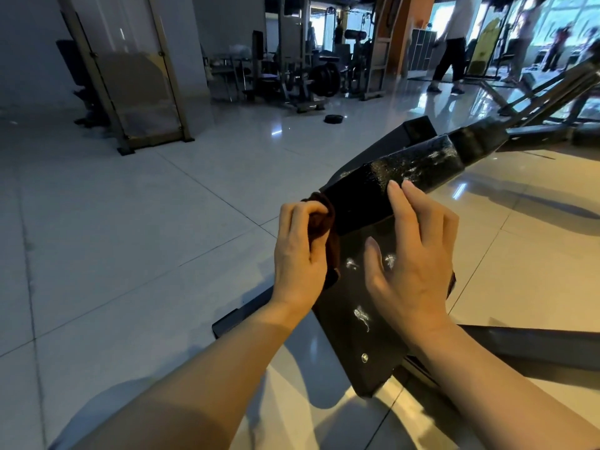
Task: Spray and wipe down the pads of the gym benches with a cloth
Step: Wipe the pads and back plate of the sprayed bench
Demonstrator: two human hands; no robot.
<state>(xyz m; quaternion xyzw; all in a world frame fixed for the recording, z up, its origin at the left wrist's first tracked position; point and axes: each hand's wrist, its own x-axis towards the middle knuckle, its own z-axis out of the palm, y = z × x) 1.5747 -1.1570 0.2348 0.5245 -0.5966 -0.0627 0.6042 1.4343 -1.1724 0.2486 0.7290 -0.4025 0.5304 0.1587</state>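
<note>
The black bench pad [360, 297] runs from near centre toward far right. The left hand [300, 254] grasps a brown cloth [328, 222], mostly hidden, at its left edge. The right hand [412, 258] lies released, fingers flat, covering the pad's right side.

cloth [328, 232]: brown, bunched at pad edge | bench pad [357, 319]: black, foam-spotted

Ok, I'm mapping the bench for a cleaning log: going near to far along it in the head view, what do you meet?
Bolt → foam streak on the seat pad → right hand, resting open on the pads → left hand gripping the brown cloth → sprayed back pad → weight plate on the floor.
</note>
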